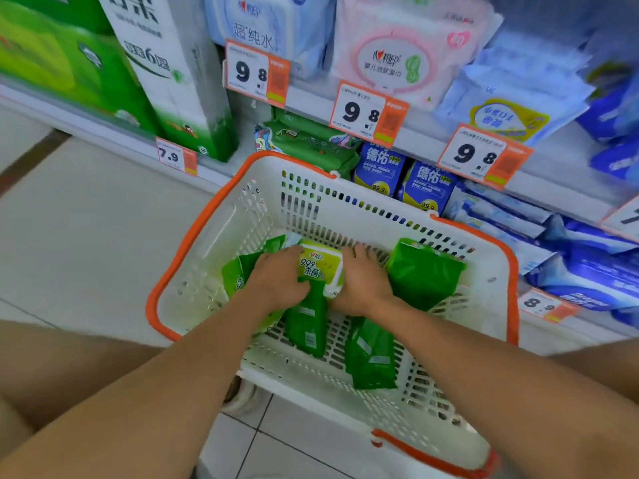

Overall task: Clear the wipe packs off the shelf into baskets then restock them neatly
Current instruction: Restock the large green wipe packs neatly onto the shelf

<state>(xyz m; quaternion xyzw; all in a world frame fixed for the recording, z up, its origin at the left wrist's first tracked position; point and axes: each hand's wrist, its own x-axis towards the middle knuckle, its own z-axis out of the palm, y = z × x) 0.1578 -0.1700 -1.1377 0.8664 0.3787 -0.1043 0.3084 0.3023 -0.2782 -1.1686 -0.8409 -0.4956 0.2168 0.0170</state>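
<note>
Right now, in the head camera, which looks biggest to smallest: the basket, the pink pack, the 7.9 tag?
1. basket
2. pink pack
3. 7.9 tag
The pink pack sits farther away, so its true size is unsure.

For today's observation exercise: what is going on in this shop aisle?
A person crouches by a shelf, both hands in a white basket. The left hand and right hand grip a yellow-green wipe pack between them. Several green packs lie in the basket; more wipes remain on the shelf.
</note>
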